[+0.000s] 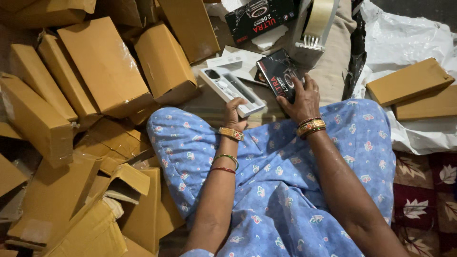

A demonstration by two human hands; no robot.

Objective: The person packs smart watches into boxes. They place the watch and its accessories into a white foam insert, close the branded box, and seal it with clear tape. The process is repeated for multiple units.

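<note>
Left hand (233, 113) holds white tray (232, 91) — right hand (304, 97) grips glossy black box (278, 76).

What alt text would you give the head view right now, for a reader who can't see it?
A seated person's left hand holds a white tray while the right hand grips a black product box. Brown cardboard boxes are heaped to the left, and a tape dispenser stands ahead.

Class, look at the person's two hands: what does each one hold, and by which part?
Left hand grips the white tray at its near end. Right hand holds the black box by its near edge.
</note>
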